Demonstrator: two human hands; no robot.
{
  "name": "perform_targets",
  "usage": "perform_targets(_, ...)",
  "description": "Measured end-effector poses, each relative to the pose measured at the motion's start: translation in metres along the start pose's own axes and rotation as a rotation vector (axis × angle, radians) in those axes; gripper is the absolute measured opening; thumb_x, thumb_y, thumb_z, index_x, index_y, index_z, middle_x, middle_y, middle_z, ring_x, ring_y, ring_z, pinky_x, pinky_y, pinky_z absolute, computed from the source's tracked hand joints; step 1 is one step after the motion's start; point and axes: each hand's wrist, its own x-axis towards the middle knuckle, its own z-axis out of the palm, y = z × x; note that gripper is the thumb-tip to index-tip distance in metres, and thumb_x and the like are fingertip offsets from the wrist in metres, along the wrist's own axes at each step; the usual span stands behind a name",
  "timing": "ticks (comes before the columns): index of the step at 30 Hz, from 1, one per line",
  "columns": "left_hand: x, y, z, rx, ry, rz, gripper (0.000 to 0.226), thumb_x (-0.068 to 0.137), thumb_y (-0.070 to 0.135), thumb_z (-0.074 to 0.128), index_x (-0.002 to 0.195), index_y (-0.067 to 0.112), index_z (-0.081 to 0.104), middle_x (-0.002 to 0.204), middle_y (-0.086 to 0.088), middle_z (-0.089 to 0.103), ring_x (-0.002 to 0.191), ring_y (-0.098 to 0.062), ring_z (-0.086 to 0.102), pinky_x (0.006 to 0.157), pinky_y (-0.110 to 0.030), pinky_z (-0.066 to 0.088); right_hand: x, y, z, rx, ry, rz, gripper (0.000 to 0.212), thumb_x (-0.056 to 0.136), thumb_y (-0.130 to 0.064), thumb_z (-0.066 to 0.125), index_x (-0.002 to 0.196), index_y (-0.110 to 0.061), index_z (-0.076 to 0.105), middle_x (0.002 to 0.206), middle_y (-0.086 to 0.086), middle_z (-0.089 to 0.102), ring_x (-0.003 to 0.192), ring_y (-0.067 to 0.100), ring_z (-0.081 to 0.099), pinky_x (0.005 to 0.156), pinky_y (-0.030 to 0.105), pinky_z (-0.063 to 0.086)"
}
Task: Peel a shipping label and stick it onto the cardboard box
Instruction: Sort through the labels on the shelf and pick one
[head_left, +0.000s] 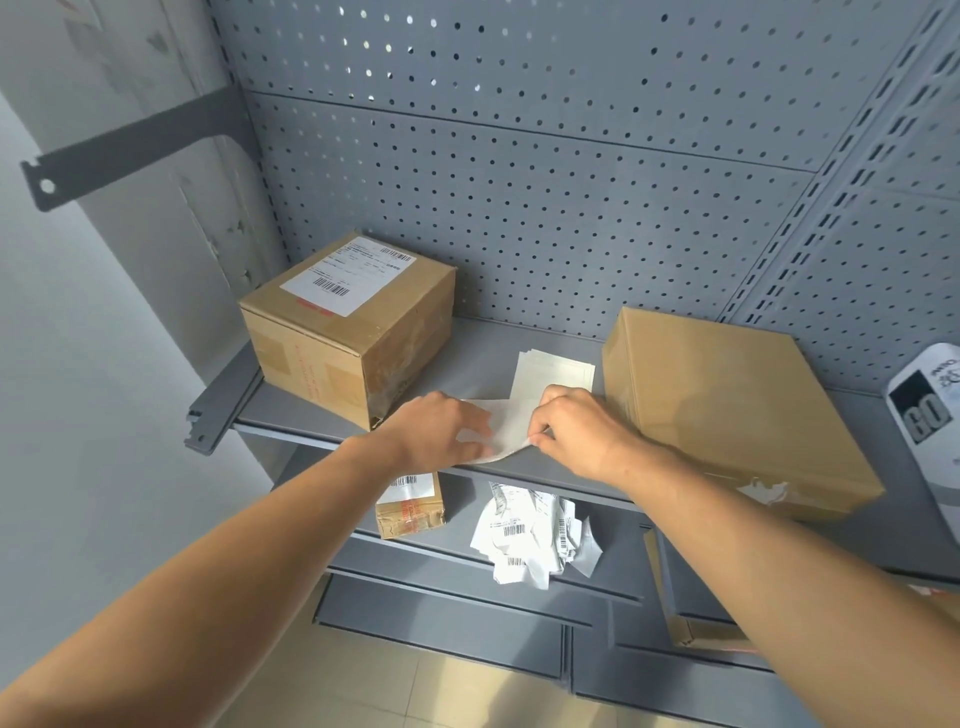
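Observation:
A white shipping label sheet (511, 426) lies at the front edge of the grey shelf (467, 364), blank side up. My left hand (434, 431) presses and grips its left part. My right hand (582, 431) pinches its near right corner, which is lifted a little. To the right stands a plain cardboard box (727, 405) with no label on top. At the left stands another cardboard box (353, 322) with a printed label (348, 275) stuck on its top.
A small stack of blank sheets (556, 371) lies behind my hands. A white device (930, 410) is at the right edge. On the lower shelf sit a small labelled box (410, 506) and crumpled label scraps (535, 535). A pegboard wall (571, 182) backs the shelf.

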Motion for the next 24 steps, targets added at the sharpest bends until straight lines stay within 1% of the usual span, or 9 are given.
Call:
perform_targets(3, -0.002, -0.005, 0.001, -0.005, -0.004, 0.000, 0.064, 0.086, 0.060, 0.069, 0.138, 0.023, 0.064, 0.149, 0.004, 0.060, 0.140, -0.021, 0.052, 0.115, -0.039, 0.041, 0.002, 0.002, 0.001, 0.024, 0.019, 0.028, 0.007, 0.089, -0.018, 0.073, 0.086, -0.021, 0.078, 0.103, -0.003, 0.066, 0.091, 0.020, 0.067, 0.081, 0.029, 0.052)
perform_targets(6, -0.003, -0.008, 0.002, -0.013, 0.046, 0.008, 0.055, 0.087, 0.049, 0.073, 0.134, 0.021, 0.067, 0.147, 0.002, 0.062, 0.137, -0.022, 0.053, 0.113, -0.035, 0.042, 0.003, 0.004, 0.000, 0.037, 0.031, 0.082, 0.007, 0.087, -0.017, 0.072, 0.082, -0.018, 0.076, 0.102, -0.002, 0.066, 0.092, 0.020, 0.065, 0.077, 0.025, 0.046)
perform_targets(9, -0.005, -0.006, 0.002, -0.025, 0.128, 0.009, 0.031, 0.093, 0.028, 0.063, 0.122, 0.021, 0.074, 0.129, 0.003, 0.073, 0.107, -0.026, 0.068, 0.095, -0.033, 0.052, 0.005, 0.003, 0.000, 0.083, 0.043, 0.148, 0.014, 0.088, -0.018, 0.065, 0.075, -0.021, 0.064, 0.098, -0.001, 0.059, 0.092, 0.022, 0.060, 0.076, 0.025, 0.039)
perform_targets(11, -0.005, -0.005, 0.002, -0.025, 0.186, 0.006, 0.028, 0.096, 0.023, 0.057, 0.117, 0.021, 0.076, 0.114, 0.000, 0.078, 0.091, -0.028, 0.070, 0.085, -0.038, 0.057, 0.006, 0.001, 0.001, 0.101, 0.054, 0.173, 0.015, 0.090, -0.020, 0.062, 0.075, -0.022, 0.060, 0.098, 0.001, 0.060, 0.094, 0.023, 0.061, 0.076, 0.025, 0.037)
perform_targets(13, -0.004, -0.005, 0.003, -0.026, 0.241, 0.009, 0.027, 0.097, 0.021, 0.056, 0.113, 0.021, 0.078, 0.108, -0.001, 0.080, 0.088, -0.029, 0.072, 0.082, -0.040, 0.058, 0.007, 0.001, 0.002, 0.103, 0.064, 0.182, 0.013, 0.092, -0.027, 0.062, 0.080, -0.022, 0.063, 0.103, 0.002, 0.064, 0.097, 0.024, 0.062, 0.076, 0.025, 0.038)
perform_targets(15, -0.003, -0.005, 0.003, -0.036, 0.284, 0.001, 0.024, 0.096, 0.021, 0.059, 0.111, 0.022, 0.078, 0.108, 0.001, 0.080, 0.090, -0.028, 0.073, 0.083, -0.040, 0.059, 0.006, 0.000, 0.005, 0.102, 0.061, 0.171, 0.014, 0.092, -0.036, 0.065, 0.094, -0.022, 0.069, 0.111, 0.000, 0.064, 0.101, 0.023, 0.063, 0.084, 0.028, 0.046)
perform_targets(18, -0.003, -0.004, 0.004, -0.057, 0.346, -0.014, 0.022, 0.097, 0.021, 0.061, 0.110, 0.025, 0.078, 0.108, 0.001, 0.080, 0.090, -0.028, 0.073, 0.080, -0.041, 0.060, 0.006, -0.002, 0.009, 0.139, 0.051, 0.149, 0.031, 0.090, -0.044, 0.067, 0.115, -0.027, 0.068, 0.122, -0.004, 0.060, 0.110, 0.021, 0.064, 0.096, 0.040, 0.053)
perform_targets(22, -0.002, -0.004, 0.006, -0.057, 0.414, 0.001, 0.021, 0.098, 0.021, 0.062, 0.110, 0.026, 0.078, 0.108, -0.001, 0.079, 0.089, -0.029, 0.070, 0.074, -0.041, 0.059, 0.007, -0.009, 0.007, 0.135, 0.112, 0.115, 0.042, 0.084, -0.056, 0.068, 0.118, -0.031, 0.067, 0.119, -0.008, 0.063, 0.111, 0.019, 0.063, 0.093, 0.042, 0.054)
perform_targets(24, -0.001, -0.005, 0.008, -0.052, 0.441, 0.049, 0.019, 0.097, 0.020, 0.064, 0.108, 0.023, 0.079, 0.105, -0.001, 0.079, 0.092, -0.029, 0.069, 0.076, -0.042, 0.059, 0.009, -0.012, 0.005, 0.136, 0.125, 0.096, 0.041, 0.084, -0.052, 0.073, 0.118, -0.029, 0.068, 0.114, -0.008, 0.065, 0.107, 0.018, 0.064, 0.090, 0.039, 0.054)
